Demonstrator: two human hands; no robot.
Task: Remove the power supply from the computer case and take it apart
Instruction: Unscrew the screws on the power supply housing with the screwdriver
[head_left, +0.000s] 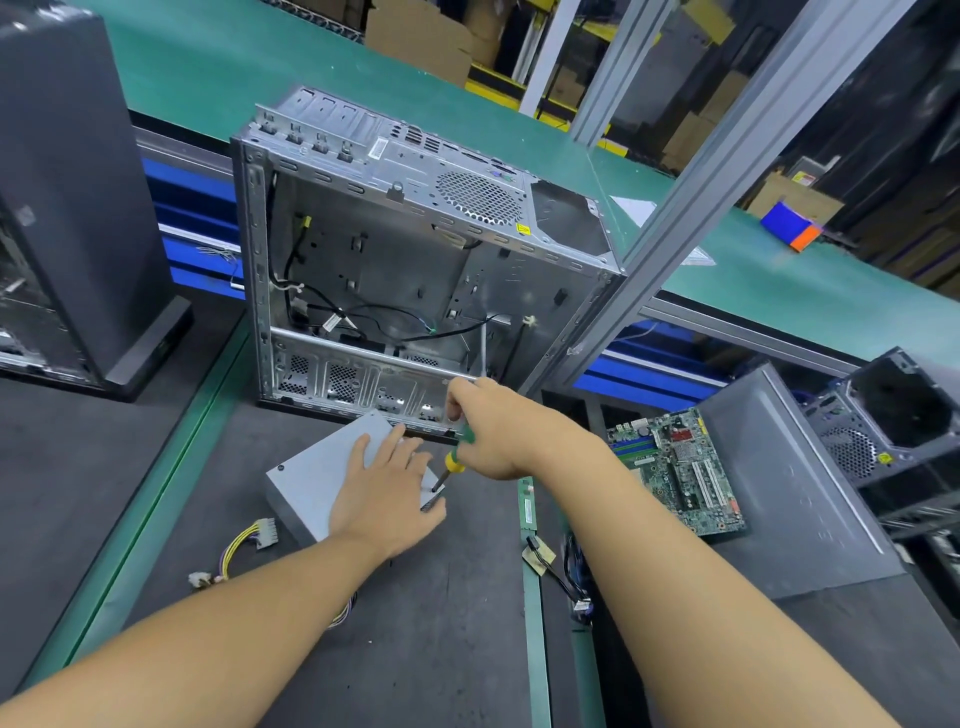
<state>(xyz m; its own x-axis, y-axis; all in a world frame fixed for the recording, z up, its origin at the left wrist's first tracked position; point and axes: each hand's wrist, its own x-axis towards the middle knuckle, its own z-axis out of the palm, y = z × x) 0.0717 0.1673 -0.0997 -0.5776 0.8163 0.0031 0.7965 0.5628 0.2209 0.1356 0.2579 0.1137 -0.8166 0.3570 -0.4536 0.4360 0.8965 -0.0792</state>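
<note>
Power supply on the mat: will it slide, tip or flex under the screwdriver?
Probably stiff: the power supply looks like a sheet-metal box. Unlikely to tip, lying flat and low. Could slide; the left hand rests flat on it.

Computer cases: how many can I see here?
3: an open case in the middle, a dark case at far left, a third case at far right. The grey slab beside that one may be another.

grey power supply (311, 478), green-yellow screwdriver (453, 460), green motherboard (680, 467)
</note>
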